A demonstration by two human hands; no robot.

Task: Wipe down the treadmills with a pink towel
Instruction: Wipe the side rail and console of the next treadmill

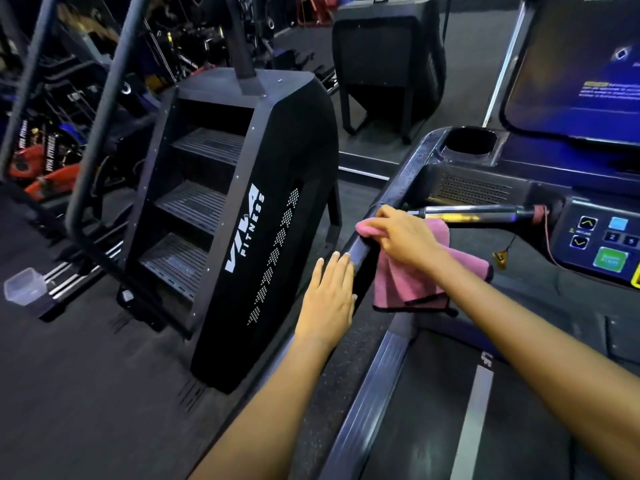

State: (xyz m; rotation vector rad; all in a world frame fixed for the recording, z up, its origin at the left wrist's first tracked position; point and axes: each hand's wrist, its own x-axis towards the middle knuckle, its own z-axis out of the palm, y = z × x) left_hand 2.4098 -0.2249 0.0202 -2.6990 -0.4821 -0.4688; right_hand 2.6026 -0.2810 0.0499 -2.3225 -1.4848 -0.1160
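One pink towel gripped by right hand, left hand flat on treadmill handrail

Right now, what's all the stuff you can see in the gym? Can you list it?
pink towel: one, pink with dark edging, draped over the treadmill's left handrail
treadmill: one, black and grey, at right
handrail: one, black, under both hands
cup holder: one, black, in the console
button panel: one, dark with blue and green buttons, far right
stair climber: one, black with white lettering, centre
plastic cup: one, clear, far left
left hand: flat on the handrail
right hand: holding the towel on the handrail
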